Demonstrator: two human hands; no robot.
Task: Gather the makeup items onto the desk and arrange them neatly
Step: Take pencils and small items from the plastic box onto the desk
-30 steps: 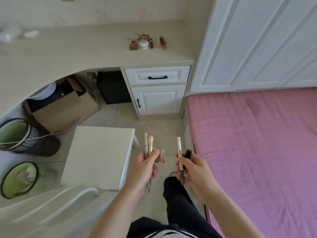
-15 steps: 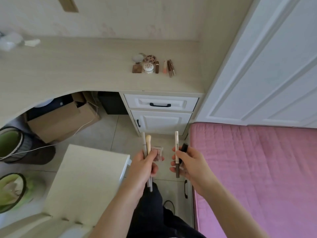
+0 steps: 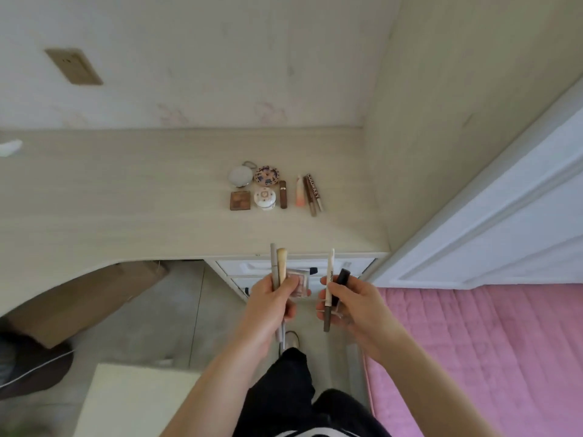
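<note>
My left hand grips a grey pencil, a cream brush handle and a small clear eyeshadow case. My right hand holds a white-and-brown pen and a black tube. Both hands hover just in front of the desk edge. On the desk sits a tidy group: a round white compact, a patterned round compact, a brown square palette, a white jar, a brown lipstick, and several slim sticks.
White drawers are under the desk below my hands. A pink bed lies to the right, a white wardrobe behind it. A white stool stands lower left, a cardboard box under the desk.
I have stepped closer to the desk; the makeup group and desk edge now appear larger and nearer. Both hands keep the same items and have risen toward the desk edge.
</note>
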